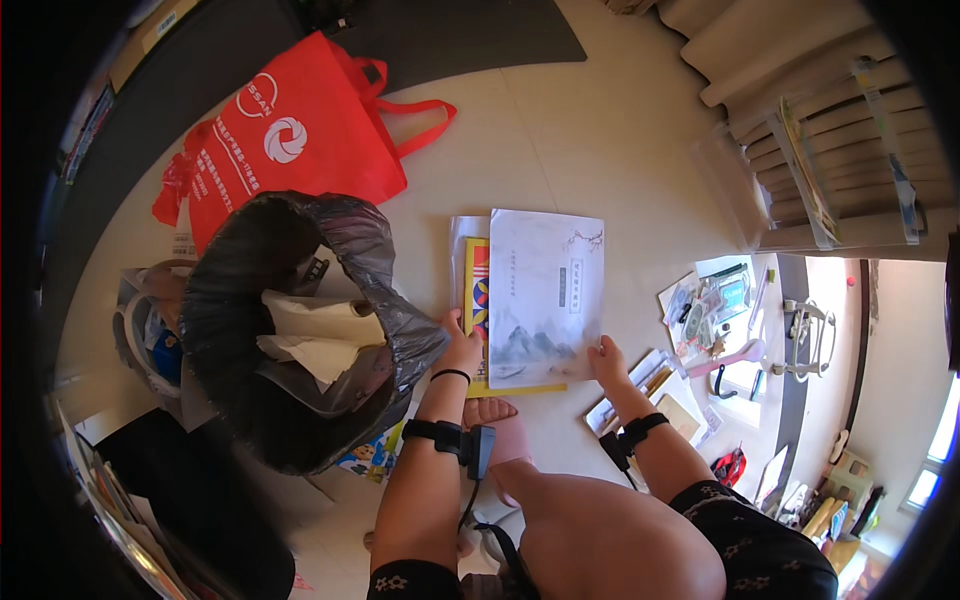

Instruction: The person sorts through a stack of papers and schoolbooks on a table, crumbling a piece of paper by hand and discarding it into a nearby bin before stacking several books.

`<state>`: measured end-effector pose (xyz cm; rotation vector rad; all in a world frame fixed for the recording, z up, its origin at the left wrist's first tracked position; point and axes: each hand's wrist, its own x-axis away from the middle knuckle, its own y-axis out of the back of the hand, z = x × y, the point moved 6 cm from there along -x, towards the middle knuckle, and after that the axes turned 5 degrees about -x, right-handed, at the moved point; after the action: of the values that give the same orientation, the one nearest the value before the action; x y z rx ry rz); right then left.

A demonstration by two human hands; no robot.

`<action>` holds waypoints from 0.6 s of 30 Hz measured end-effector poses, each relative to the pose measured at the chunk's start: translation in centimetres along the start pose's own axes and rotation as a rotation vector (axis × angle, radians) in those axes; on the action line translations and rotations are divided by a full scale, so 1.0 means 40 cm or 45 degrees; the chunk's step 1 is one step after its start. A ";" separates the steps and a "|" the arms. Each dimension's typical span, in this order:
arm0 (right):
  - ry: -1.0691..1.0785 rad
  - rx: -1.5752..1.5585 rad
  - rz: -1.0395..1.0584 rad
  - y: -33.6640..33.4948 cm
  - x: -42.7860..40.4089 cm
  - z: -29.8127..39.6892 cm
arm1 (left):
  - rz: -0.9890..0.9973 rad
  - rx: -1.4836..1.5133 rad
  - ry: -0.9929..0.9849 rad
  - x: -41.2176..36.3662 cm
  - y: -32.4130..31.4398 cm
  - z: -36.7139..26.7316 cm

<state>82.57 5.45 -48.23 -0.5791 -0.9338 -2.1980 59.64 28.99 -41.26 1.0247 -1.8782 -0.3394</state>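
A thin booklet (546, 300) with a grey ink-wash mountain cover lies over a yellow-edged book (477, 277) and another pale sheet or sleeve (457, 225). My right hand (611, 361) grips the booklet's lower right corner, thumb on the cover. At the left edge of the yellow book is my left hand (457, 345), its fingers curled there; whether they grip the book or the black bag beside it is hard to tell. A black plastic bag (360, 232) lines a round bin with crumpled paper (330, 330) inside, just left of my left hand.
A red tote bag (315, 142) lies on the floor beyond the bin. Papers and small items (709, 300) are spread at the right, near a stack of envelopes or booklets (660, 397). My foot in a pink slipper (510, 442) is just below the books. Curtains (817, 142) hang at upper right.
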 end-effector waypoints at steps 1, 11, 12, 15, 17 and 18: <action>-0.032 -0.019 0.011 0.002 0.003 0.000 | 0.016 0.032 0.045 0.001 0.003 -0.011; -0.083 -0.058 0.050 0.015 0.000 0.007 | -0.340 -0.389 -0.292 0.096 -0.047 -0.068; -0.072 -0.129 0.048 0.013 -0.001 0.007 | -0.481 -0.382 -0.472 0.110 -0.043 -0.086; -0.075 -0.254 0.067 0.005 0.002 0.008 | -0.594 -0.296 -0.586 0.115 -0.042 -0.071; -0.092 -0.314 0.096 -0.017 0.012 0.017 | -0.274 -0.191 -0.389 0.062 -0.045 0.008; -0.095 -0.333 0.097 -0.009 0.011 0.017 | -0.102 -0.185 -0.264 0.041 -0.052 0.015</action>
<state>82.09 5.96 -47.67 -0.8094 -0.6531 -2.2583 59.86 26.33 -41.84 0.9986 -1.9660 -0.6411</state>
